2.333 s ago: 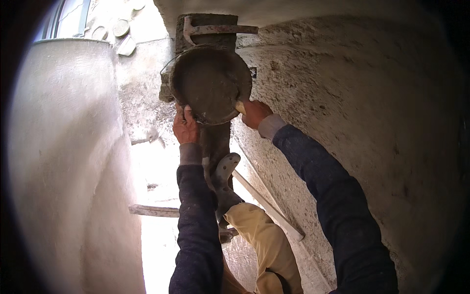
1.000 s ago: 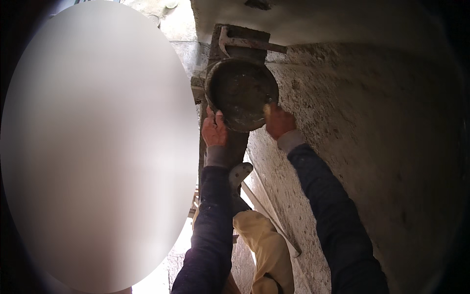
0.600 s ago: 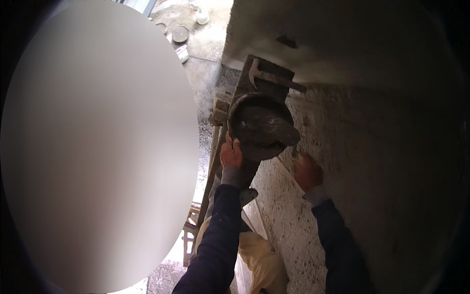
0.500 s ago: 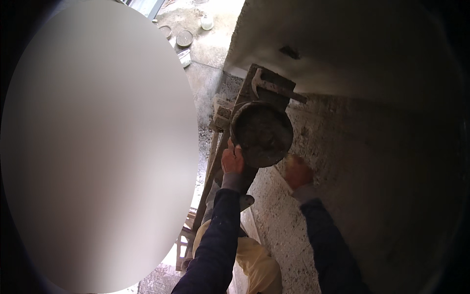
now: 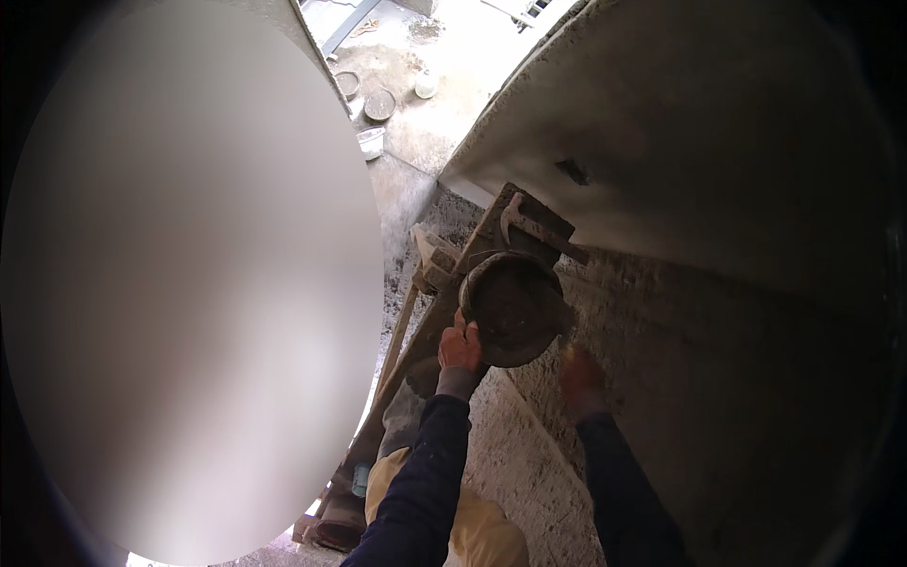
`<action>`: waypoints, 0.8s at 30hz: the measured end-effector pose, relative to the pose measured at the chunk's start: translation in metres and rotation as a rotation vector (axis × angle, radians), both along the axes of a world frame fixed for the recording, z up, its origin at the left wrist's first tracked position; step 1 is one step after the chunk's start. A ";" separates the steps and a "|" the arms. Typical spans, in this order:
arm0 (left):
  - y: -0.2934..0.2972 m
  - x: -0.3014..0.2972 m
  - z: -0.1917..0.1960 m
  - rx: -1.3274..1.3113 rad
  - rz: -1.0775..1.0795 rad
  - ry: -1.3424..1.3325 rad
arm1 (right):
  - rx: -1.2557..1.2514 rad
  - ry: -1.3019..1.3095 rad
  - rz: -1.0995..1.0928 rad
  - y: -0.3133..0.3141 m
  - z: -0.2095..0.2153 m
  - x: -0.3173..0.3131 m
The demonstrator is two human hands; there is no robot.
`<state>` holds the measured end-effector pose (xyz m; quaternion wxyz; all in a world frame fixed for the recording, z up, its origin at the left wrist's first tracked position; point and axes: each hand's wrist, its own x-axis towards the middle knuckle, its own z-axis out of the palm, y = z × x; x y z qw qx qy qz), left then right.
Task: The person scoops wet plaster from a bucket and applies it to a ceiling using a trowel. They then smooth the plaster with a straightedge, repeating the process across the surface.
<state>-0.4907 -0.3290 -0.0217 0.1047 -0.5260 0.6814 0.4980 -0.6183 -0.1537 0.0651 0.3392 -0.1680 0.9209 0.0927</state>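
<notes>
A dark round bucket (image 5: pixel 515 317) holding a dark, wet-looking mix stands on a wooden plank (image 5: pixel 425 331). My left hand (image 5: pixel 460 346) grips its near left rim, fingers curled over the edge. Just off the near right side of the bucket is my right hand (image 5: pixel 582 380), blurred by motion and closed. A dark smeared shape runs between that hand and the bucket's right rim; what the hand holds cannot be made out. Beyond the bucket, a claw hammer (image 5: pixel 543 232) lies across the plank's far end, its handle sticking out past the right edge.
A rough wall (image 5: pixel 680 142) with a small dark hole rises at the right. Brick-like blocks (image 5: pixel 436 265) sit left of the plank. Far down on the floor are a round container (image 5: pixel 380 105), a white tub (image 5: pixel 370 143) and a white jug (image 5: pixel 426 86). A pale blurred oval hides the left side.
The view has shifted, so bucket, hammer and plank appear lower in the picture. My left hand keeps its grip on the rim. A dark smeared shape now shows at the bucket's right edge.
</notes>
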 end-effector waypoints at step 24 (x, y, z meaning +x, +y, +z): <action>-0.003 0.003 -0.002 0.038 0.024 0.037 | 0.061 -0.190 -0.025 -0.031 -0.024 0.013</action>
